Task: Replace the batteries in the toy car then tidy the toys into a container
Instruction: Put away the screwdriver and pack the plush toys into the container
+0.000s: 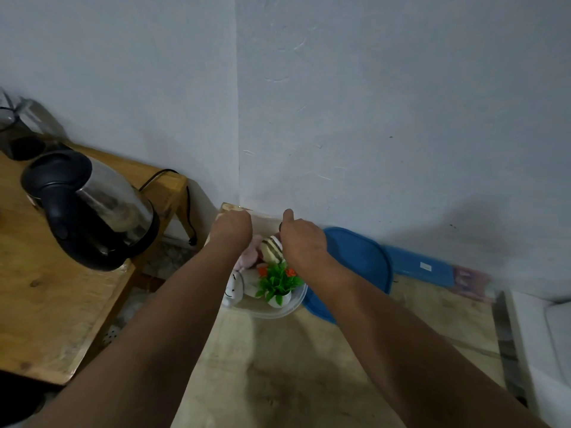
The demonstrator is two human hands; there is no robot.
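Both arms reach forward over a pale tabletop [309,381] to a clear container [295,299] set in the corner against the wall. The left hand [232,229] is over the container's far left edge, knuckles up; its fingers curl down out of sight, so I cannot tell whether it grips anything. The right hand [304,239] is over the far right side, thumb raised, fingers curled round a small dark thing [281,226] that is mostly hidden.

Inside the container lie a striped toy [272,249], a pink plush [251,253], a white plush [234,287] and a small green plant [278,281] with orange flowers in a white pot. A blue lid [358,264] lies just right of the container. On a wooden table [46,304] to the left stands a steel kettle [92,208].
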